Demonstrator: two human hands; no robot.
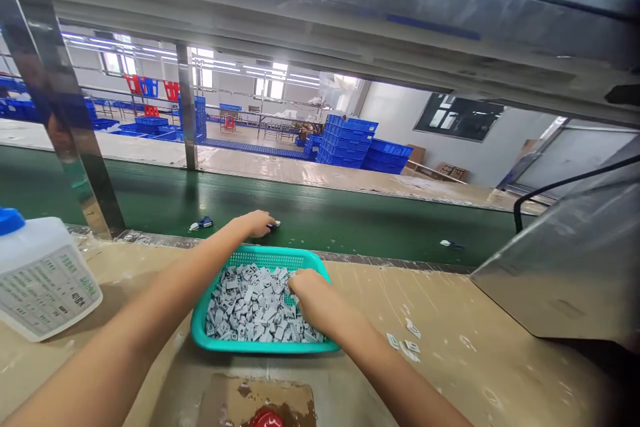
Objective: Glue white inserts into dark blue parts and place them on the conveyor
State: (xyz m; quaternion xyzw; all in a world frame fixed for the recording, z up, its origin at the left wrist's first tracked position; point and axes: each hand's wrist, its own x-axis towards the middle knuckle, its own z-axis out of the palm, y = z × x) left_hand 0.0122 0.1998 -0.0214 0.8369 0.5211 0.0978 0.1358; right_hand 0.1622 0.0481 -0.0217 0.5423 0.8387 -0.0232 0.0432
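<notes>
Loads of blue plastic crates (345,143) are stacked across the far end of this factory hall, with a long green conveyor belt (350,233) running in front of them. On the near side there's a tan workbench (425,300), with a big white jug with a blue cap (43,277) off to the left and a teal plastic basket (265,347) in the middle. That basket sits right in front of the person and is heaped with small grey plastic parts (250,307).

The work right now is happening in two spots. The right hand (310,300) is down in the pile with its fingers bunched, but I can't tell if they're closed on a part. The left hand (257,223) reaches past the basket to the belt, its fingertips drawn together at a tiny dark piece (273,225). Can't tell if that's a firm pinch or just a touch, though something that small would call for a careful fingertip grip, not a scoop. A few small pale pieces (411,345) lie loose on the bench.
</notes>
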